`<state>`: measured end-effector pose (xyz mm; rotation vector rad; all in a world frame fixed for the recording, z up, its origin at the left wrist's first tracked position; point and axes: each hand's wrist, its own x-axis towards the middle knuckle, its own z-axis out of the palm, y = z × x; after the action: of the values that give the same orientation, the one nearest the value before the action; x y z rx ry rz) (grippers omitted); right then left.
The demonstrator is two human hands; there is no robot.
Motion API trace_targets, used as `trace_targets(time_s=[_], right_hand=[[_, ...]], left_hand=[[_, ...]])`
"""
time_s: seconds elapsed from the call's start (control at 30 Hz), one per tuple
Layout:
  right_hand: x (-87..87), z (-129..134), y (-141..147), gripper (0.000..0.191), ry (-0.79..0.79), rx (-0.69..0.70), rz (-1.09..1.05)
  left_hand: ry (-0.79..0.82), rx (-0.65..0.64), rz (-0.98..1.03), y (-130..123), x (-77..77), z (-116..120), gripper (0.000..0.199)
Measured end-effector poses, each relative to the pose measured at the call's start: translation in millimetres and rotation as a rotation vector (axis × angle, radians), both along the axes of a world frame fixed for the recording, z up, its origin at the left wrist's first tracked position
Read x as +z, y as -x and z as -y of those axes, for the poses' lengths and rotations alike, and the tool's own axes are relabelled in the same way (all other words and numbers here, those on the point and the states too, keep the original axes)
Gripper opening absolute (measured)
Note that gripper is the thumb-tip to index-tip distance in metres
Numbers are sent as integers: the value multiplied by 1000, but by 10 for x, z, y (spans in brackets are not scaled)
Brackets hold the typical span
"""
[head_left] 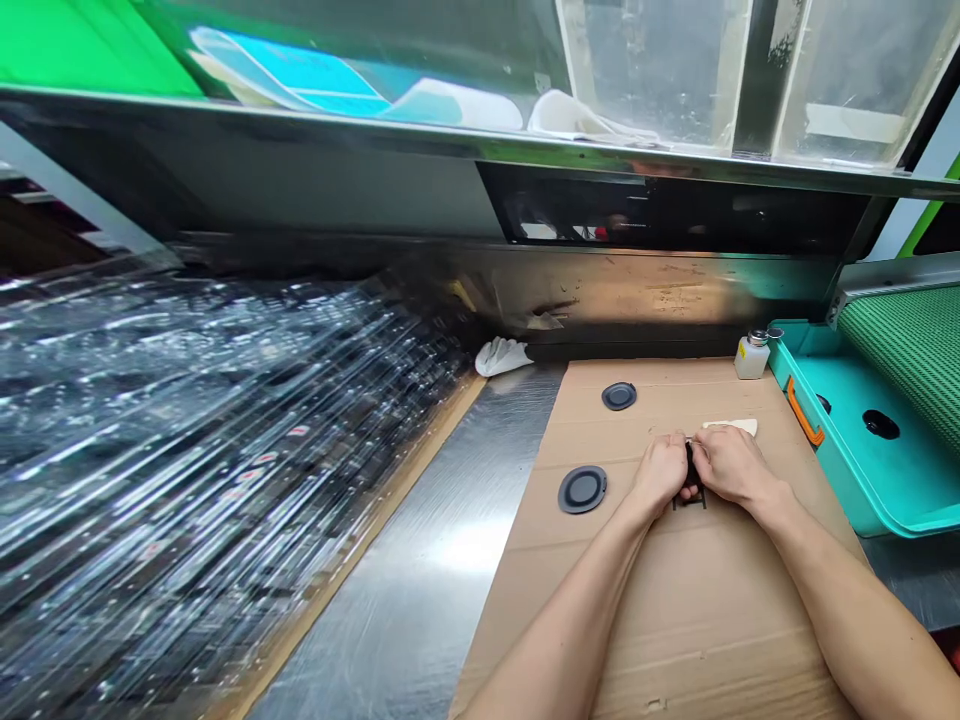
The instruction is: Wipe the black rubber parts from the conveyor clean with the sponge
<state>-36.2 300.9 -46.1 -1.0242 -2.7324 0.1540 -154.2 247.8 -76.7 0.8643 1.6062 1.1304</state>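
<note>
My left hand (661,470) and my right hand (731,464) meet over the cardboard sheet (667,620), both closed on a small black plastic part (691,468). Fingers cover most of it, and a thin frame-like end shows below them. To the left lie two dark round discs with raised rings, the nearer disc (583,489) and the farther disc (619,396). Just behind my right hand is a flat cream-white piece (739,427), partly hidden by that hand.
At right stands a teal bin (840,480) with black round pieces inside, beside a green mesh conveyor belt (911,340). A white pump bottle (751,355) is at the cardboard's back corner. Stacked clear plastic trays (225,450) fill the left; a crumpled white glove (502,356) lies behind.
</note>
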Motion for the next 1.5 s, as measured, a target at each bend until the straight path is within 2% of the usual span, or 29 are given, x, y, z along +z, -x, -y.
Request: trace_targets(time_s=[0.1,0.17,0.23,0.3,0.37,0.43,0.5,0.63,0.8,0.9,1.07,1.23,1.33,1.4,1.5], right_hand=[[-5,-7,-7,23,16,9,-50],[-13,-30,-30,23,54,9,-56],[-26,-70,-65,24,114,39,-137],[-52,-122,-93,24,164,52,-351],[-95,-177,-102,24,195,1,-599],[-147,-224,-96,28,249,-81,-749],[-192,-261,-89,32,312,-143,-778],[-217,-309,-99,32,278,-192,-674],[-154,-271,-91,34,192,-186,-537],[-88,-156,-55,33,189,-146,-590],[-70,39,31,17,188,-30,-582],[-167,117,134,18,111,-96,-487],[-155,155,148,15,137,46,-443],[-130,170,130,10,148,113,-331],[-111,172,105,12,86,-15,-232]], left_hand=[[-45,-4,4,-20,4,24,53],[-53,29,85,-1,22,25,50],[-49,111,283,70,65,18,48],[-37,204,564,190,130,12,42],[-7,250,821,320,195,17,35],[15,267,972,414,237,29,32],[23,279,1040,453,250,38,32],[22,293,1071,434,235,32,34],[0,278,1035,409,199,28,37],[-71,244,970,369,150,26,40],[-258,195,927,192,50,8,42],[-328,160,964,39,-3,10,35],[-321,185,989,47,-1,21,37],[-301,220,1005,74,8,25,38],[-292,246,1023,90,16,23,38]])
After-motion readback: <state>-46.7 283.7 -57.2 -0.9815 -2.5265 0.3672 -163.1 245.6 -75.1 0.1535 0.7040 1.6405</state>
